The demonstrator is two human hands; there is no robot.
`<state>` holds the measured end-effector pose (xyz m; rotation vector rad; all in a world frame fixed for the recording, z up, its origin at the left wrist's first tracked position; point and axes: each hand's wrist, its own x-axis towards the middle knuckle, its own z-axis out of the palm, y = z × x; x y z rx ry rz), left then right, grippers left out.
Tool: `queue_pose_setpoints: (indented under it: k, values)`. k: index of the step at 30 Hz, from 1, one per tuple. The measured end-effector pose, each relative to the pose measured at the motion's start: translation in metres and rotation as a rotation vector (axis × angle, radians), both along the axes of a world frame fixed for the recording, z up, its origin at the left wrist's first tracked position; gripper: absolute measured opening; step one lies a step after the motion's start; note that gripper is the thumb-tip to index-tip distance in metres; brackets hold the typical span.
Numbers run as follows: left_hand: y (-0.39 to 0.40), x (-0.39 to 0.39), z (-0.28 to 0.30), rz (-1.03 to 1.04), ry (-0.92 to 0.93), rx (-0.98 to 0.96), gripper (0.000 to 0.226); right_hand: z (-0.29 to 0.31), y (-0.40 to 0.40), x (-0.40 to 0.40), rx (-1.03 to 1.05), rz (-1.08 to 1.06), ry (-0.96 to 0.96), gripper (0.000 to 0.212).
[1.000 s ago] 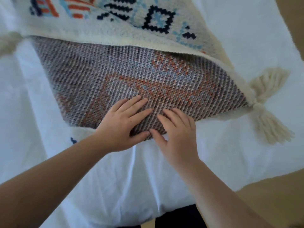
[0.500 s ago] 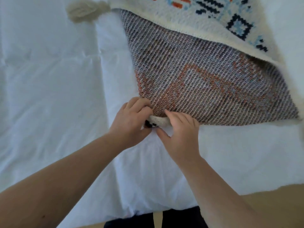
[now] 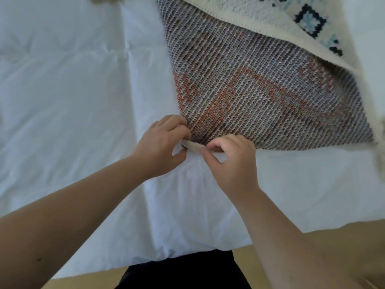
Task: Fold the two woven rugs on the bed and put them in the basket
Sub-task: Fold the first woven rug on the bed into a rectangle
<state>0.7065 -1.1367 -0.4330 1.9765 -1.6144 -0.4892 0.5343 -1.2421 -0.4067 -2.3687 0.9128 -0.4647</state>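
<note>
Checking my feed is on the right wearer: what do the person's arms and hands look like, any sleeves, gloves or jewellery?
Both forearms are bare up to the frame edge: no sleeves show. The left hand and right hand wear no gloves, and no rings, watch or wristband are visible. The left forearm carries a small dark spot near the lower edge. Dark clothing shows at the bottom centre.

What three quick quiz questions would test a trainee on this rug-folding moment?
1. True or false: the rug lies with its woven underside up near the hands.
2. Which hands pinch the rug's cream edge? A left only, B right only, C both.
3. Fill in: the rug lies on a white ___.

Key: 1 true. 2 C: left hand and right hand. 3 sheet.
</note>
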Motion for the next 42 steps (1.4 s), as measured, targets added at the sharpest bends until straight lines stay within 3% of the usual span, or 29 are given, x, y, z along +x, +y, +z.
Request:
queue_pose_setpoints:
  k: [5,8,11,13,15,20,22,28,33,42]
  values:
    - [-0.003,0.001,0.003,0.013,-0.060,-0.055,0.007,0.002,-0.009,-0.009,0.080,0.038,-0.029,0.020]
    - [-0.004,-0.002,-0.001,-0.012,-0.082,0.017,0.032,-0.001,-0.013,-0.010,0.089,0.067,0.030,0.035]
    - [-0.010,0.000,-0.002,-0.061,-0.116,0.048,0.027,-0.004,-0.019,-0.008,0.043,0.124,0.023,0.010]
    - [-0.016,-0.003,0.006,-0.034,-0.118,0.032,0.016,-0.002,-0.020,-0.008,0.003,0.121,-0.009,0.006]
    - [-0.018,-0.010,0.018,0.076,-0.099,-0.006,0.015,0.002,-0.019,-0.008,-0.022,0.111,-0.054,0.006]
    - [-0.003,-0.051,0.043,0.620,0.093,-0.019,0.028,0.013,-0.012,-0.012,-0.077,0.139,-0.152,0.005]
    - [0.012,-0.065,0.041,0.691,0.100,0.021,0.026,0.013,-0.008,-0.016,-0.090,0.164,-0.153,0.007]
    - [0.039,-0.067,0.022,0.492,0.008,0.076,0.015,0.000,0.001,-0.027,-0.084,0.185,-0.057,0.006]
    - [0.038,-0.066,0.020,0.473,-0.097,0.173,0.027,-0.013,0.010,-0.028,-0.068,0.259,0.126,0.019]
    - [0.063,-0.091,0.018,0.502,-0.042,0.243,0.013,-0.016,0.023,-0.036,-0.113,0.342,0.154,0.023]
